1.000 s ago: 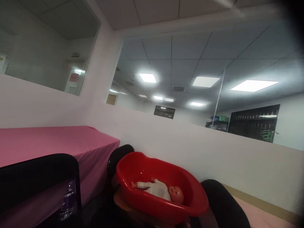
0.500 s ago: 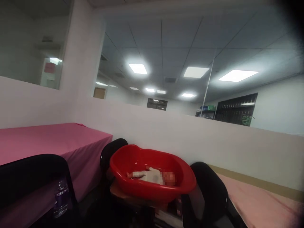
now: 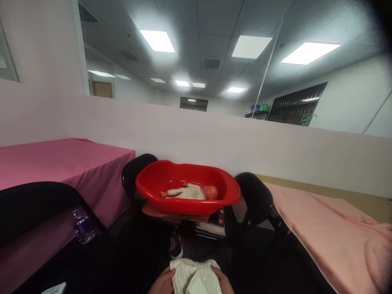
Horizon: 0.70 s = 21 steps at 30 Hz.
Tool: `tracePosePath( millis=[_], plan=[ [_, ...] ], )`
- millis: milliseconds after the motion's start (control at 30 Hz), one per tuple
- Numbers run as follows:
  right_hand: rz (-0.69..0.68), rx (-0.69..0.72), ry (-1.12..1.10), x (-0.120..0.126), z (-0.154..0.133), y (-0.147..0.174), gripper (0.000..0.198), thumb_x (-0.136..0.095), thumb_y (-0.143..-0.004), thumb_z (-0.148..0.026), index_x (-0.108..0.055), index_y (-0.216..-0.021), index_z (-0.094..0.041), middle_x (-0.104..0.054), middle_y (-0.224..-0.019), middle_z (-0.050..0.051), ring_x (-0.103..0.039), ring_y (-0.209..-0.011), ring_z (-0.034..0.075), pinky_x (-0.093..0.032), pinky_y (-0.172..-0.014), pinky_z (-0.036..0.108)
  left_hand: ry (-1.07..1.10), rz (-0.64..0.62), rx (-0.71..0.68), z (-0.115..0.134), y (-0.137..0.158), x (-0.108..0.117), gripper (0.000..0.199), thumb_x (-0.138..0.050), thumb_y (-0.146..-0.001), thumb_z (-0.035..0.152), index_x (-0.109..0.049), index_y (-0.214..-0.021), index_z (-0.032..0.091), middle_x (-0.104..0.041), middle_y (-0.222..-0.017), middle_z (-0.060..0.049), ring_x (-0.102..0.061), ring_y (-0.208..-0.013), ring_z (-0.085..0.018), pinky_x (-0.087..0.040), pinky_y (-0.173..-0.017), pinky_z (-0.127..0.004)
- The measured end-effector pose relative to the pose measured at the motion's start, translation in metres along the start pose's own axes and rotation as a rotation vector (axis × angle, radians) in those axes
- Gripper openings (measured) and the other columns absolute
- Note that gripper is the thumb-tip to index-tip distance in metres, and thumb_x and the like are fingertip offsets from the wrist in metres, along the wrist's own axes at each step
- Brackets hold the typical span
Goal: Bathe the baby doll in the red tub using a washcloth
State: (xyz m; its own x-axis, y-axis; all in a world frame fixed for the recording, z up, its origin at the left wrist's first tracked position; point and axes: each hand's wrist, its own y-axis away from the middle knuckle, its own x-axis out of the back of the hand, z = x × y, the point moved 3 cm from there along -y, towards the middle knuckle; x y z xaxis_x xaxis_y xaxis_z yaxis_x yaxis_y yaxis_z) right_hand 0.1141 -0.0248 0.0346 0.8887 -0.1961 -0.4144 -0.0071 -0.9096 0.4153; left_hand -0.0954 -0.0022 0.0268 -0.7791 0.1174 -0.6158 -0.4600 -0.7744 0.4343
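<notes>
At the bottom of the view a cream-white cloth (image 3: 196,275) is held up between my two hands, with a fold down its middle. My left hand (image 3: 163,281) grips its left edge. The right edge is pinched by my right hand (image 3: 224,281). Both hands are cut off by the frame, and their fingers are partly behind the cloth. Ahead of them stands a red baby bathtub (image 3: 186,207). A baby doll (image 3: 190,192) in white clothes lies on its back inside, head toward the right; its head is pixelated.
Black chairs (image 3: 254,194) flank the tub, which rests on stacked books or boxes (image 3: 211,228). A pink-covered table (image 3: 101,157) is at left, a peach-covered bed (image 3: 330,220) at right. A clear bottle (image 3: 83,228) with a purple label stands lower left. Behind runs a windowed wall (image 3: 196,139).
My view has tilted down, so the tub and room sit higher in the frame. Both my hands with the white cloth have come into view at the bottom.
</notes>
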Motion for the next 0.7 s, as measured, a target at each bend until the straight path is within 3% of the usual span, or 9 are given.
tracePosePath(
  millis=[100,200,300,400,467,533,600,700],
  plan=[
    [-0.058,-0.198,-0.195,0.002,0.018,0.004,0.038,-0.069,-0.063,-0.051,-0.07,-0.073,-0.015,-0.072,-0.078,0.013,-0.067,-0.094,0.033,-0.052,-0.084,0.044,0.133,-0.05,0.006,-0.008,-0.002,0.006,0.035,-0.081,-0.051,0.048,-0.071,-0.08,0.032,-0.073,-0.099,-0.006,-0.057,-0.117,-0.035,-0.049,-0.09,-0.045],
    [-0.082,-0.096,-0.299,0.001,0.021,0.002,0.035,-0.074,-0.064,-0.037,-0.069,-0.089,-0.013,-0.073,-0.091,0.012,-0.067,-0.093,0.029,-0.051,-0.084,0.04,0.178,-0.021,-0.027,-0.013,-0.003,0.011,0.041,-0.078,-0.059,0.047,-0.07,-0.093,0.026,-0.072,-0.104,-0.007,-0.06,-0.114,-0.032,-0.05,-0.089,-0.042],
    [-0.095,0.018,-0.333,-0.001,0.019,-0.006,0.042,-0.077,-0.062,-0.024,-0.066,-0.102,-0.015,-0.072,-0.098,0.008,-0.067,-0.093,0.025,-0.049,-0.086,0.037,0.205,-0.086,-0.062,-0.006,-0.005,0.006,0.046,-0.073,-0.068,0.046,-0.068,-0.105,0.019,-0.07,-0.108,-0.01,-0.059,-0.114,-0.03,-0.048,-0.093,-0.038],
    [-0.122,-0.01,-0.287,-0.013,0.0,-0.015,0.04,-0.078,-0.064,-0.022,-0.065,-0.101,-0.014,-0.073,-0.091,0.007,-0.067,-0.085,0.02,-0.048,-0.086,0.034,0.094,-0.068,-0.063,0.023,-0.008,-0.009,0.043,-0.07,-0.072,0.041,-0.066,-0.102,0.011,-0.071,-0.101,-0.014,-0.064,-0.102,-0.03,-0.048,-0.091,-0.038],
    [-0.139,0.037,-0.23,-0.029,-0.032,-0.015,0.039,-0.078,-0.065,-0.02,-0.065,-0.101,-0.012,-0.072,-0.091,0.007,-0.067,-0.083,0.018,-0.048,-0.086,0.034,-0.059,0.074,-0.192,0.061,0.001,-0.026,0.038,-0.074,-0.067,0.031,-0.065,-0.099,0.012,-0.072,-0.093,-0.011,-0.066,-0.09,-0.028,-0.05,-0.084,-0.036],
    [-0.218,0.211,-0.192,-0.049,-0.079,-0.001,0.044,-0.075,-0.071,-0.021,-0.062,-0.113,-0.015,-0.07,-0.105,0.008,-0.065,-0.091,0.018,-0.046,-0.089,0.035,-0.27,0.029,-0.405,0.105,0.023,-0.055,0.045,-0.071,-0.071,0.028,-0.061,-0.113,0.014,-0.07,-0.103,-0.01,-0.064,-0.096,-0.025,-0.048,-0.088,-0.035],
    [-0.26,0.474,-0.164,-0.067,-0.128,0.026,0.041,-0.073,-0.075,-0.03,-0.064,-0.113,-0.018,-0.07,-0.106,0.008,-0.064,-0.094,0.019,-0.046,-0.091,0.038,-0.523,0.03,-0.617,0.144,0.057,-0.083,0.043,-0.07,-0.074,0.029,-0.06,-0.115,0.017,-0.069,-0.106,-0.007,-0.062,-0.097,-0.023,-0.047,-0.088,-0.032],
    [-0.329,0.821,0.024,-0.086,-0.179,0.079,0.03,-0.078,-0.069,-0.035,-0.072,-0.093,-0.02,-0.072,-0.087,0.007,-0.063,-0.091,0.023,-0.046,-0.091,0.042,-0.815,0.081,-0.963,0.178,0.112,-0.11,0.014,-0.067,-0.076,0.028,-0.062,-0.083,0.017,-0.068,-0.105,-0.005,-0.06,-0.097,-0.02,-0.046,-0.087,-0.029]
  ],
)
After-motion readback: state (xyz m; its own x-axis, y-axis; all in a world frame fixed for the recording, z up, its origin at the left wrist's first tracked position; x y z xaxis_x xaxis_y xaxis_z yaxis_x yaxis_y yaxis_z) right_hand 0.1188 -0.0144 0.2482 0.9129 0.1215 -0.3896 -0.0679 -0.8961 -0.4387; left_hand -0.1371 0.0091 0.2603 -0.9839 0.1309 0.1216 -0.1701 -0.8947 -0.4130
